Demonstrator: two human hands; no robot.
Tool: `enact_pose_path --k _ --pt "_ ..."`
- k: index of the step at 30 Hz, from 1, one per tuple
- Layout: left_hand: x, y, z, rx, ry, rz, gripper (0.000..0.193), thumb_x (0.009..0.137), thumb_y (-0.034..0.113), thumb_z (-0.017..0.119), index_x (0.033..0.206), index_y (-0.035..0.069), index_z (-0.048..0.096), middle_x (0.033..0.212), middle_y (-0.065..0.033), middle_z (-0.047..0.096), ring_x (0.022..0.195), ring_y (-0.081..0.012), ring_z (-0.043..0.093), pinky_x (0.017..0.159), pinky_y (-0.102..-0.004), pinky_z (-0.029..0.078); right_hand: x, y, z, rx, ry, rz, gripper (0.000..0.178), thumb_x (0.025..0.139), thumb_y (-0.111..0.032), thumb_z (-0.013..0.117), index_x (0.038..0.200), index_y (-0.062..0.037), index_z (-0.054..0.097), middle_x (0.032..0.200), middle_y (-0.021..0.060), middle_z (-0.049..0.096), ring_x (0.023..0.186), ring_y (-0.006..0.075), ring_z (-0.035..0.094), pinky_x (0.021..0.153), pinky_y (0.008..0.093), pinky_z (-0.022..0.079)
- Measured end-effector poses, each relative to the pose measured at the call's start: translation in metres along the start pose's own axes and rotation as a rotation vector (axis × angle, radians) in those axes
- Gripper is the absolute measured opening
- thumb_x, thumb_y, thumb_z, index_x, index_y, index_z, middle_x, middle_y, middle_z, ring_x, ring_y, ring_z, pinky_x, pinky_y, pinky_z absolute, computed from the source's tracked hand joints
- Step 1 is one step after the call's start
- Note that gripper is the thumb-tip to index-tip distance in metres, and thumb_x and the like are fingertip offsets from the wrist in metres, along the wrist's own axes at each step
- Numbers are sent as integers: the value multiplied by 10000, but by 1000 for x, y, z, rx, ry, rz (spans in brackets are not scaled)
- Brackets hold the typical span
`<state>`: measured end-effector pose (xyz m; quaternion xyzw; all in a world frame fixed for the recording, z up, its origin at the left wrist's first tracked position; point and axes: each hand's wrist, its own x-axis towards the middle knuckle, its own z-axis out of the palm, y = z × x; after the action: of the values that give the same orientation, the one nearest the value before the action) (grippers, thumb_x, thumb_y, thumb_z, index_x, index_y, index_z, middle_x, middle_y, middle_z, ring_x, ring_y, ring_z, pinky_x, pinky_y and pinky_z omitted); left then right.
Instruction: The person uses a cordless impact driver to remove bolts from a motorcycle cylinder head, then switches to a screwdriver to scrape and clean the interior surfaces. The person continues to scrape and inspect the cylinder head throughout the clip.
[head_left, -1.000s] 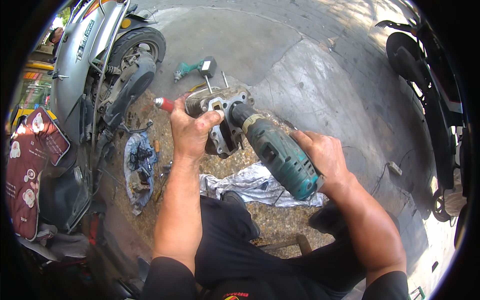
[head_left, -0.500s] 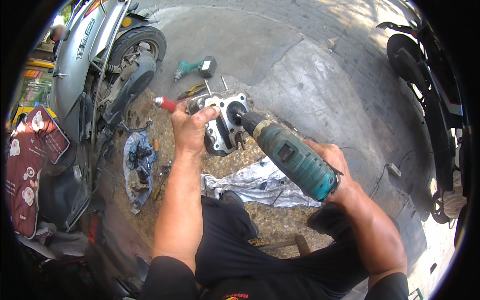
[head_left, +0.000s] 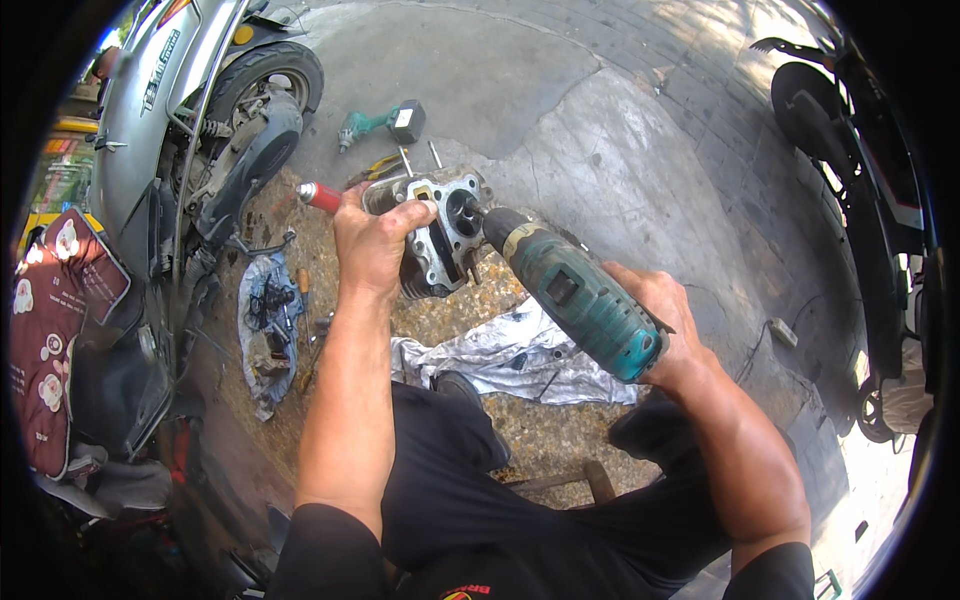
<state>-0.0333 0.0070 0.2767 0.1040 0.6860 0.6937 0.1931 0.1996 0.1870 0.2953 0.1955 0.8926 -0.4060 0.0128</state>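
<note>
My left hand (head_left: 375, 240) holds a grey metal engine cylinder head (head_left: 430, 264), thumb across its flat machined face. Two studs stick up from its far side, and a round chamber opens at its right. My right hand (head_left: 660, 310) is wrapped round the handle of a teal and black cordless drill (head_left: 580, 290); body and hand partly hide the handle. The drill's chuck points left at the chamber, and a dark bit or rod reaches into it. Whether the bit touches the inside I cannot tell.
Beyond lie a second green cordless tool (head_left: 372, 126), pliers (head_left: 385, 164) and a red spray can (head_left: 322, 196). Left, a blue rag (head_left: 262, 345) bears small parts beside a silver scooter (head_left: 150, 110). A stained white cloth (head_left: 500, 355) and a hammer (head_left: 598, 482) lie near my legs.
The cylinder head and both hands have shifted slightly left and up in the picture, as the view also moves a little. The drill stays pointed into the chamber.
</note>
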Motion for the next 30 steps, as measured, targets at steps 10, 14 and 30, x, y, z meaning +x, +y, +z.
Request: enact_pose_path --k 10,14,30 --pt "5 -25 2 274 -29 -47 730 656 12 825 1248 -211 460 907 -151 710 755 -160 685 712 -275 564 -1 5 1 -111 -143 94 375 689 -186 762 1038 -71 687 872 213 713 875 425 685 769 492 547" --pt "2 -25 1 190 -52 -28 725 652 16 828 1245 -203 473 891 -142 713 737 -165 685 717 -274 563 -4 10 2 -70 -151 58 353 701 -171 760 1033 -75 687 875 200 720 884 416 695 790 485 555" --pt "-7 -6 8 152 -17 53 647 669 -22 786 1230 -162 496 932 -154 699 749 -179 697 717 -280 583 -6 16 1 -1 -113 -81 316 715 -146 761 1007 -49 687 850 205 716 854 411 700 770 452 562"
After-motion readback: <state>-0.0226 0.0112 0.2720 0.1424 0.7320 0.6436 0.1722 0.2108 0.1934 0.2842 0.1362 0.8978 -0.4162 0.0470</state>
